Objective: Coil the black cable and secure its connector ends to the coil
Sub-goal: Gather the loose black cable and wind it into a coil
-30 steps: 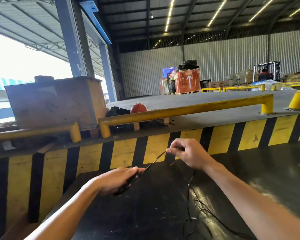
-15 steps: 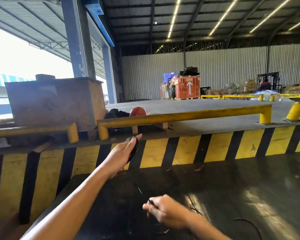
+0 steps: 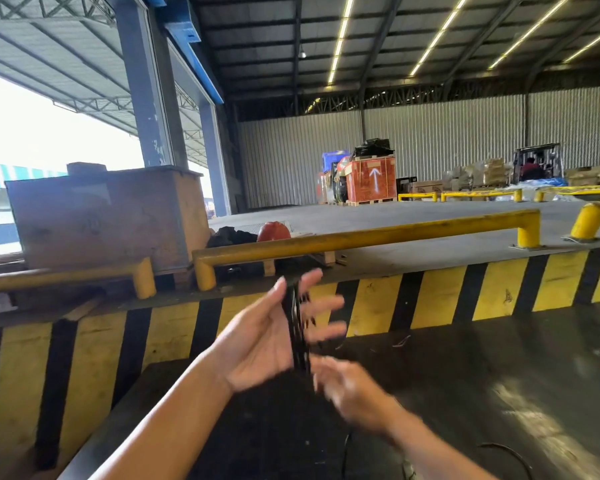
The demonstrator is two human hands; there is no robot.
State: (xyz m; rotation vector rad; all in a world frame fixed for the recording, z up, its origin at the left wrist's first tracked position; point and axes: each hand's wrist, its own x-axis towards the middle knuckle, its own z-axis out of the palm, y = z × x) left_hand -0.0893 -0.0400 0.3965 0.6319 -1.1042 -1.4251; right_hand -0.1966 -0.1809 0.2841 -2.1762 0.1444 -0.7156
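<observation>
My left hand (image 3: 271, 337) is raised palm-up with fingers spread, and the black cable (image 3: 297, 327) is wound in loops around it, running from the fingertips down across the palm. My right hand (image 3: 347, 389) is blurred with motion just below and right of the coil, close to the cable's lower end; whether it pinches the cable cannot be made out. A loose stretch of cable (image 3: 510, 452) lies on the dark surface at the lower right. The connector ends are not distinguishable.
A dark glossy table top (image 3: 465, 393) lies under my hands. Behind it runs a yellow-and-black striped ledge (image 3: 430, 292) with yellow guard rails (image 3: 361, 237). A rusty metal box (image 3: 104, 216) stands at the left; crates and a forklift stand far back.
My left hand came back toward me, turned palm-up, with more loops on it. My right hand rose from the table surface to the bottom of the coil.
</observation>
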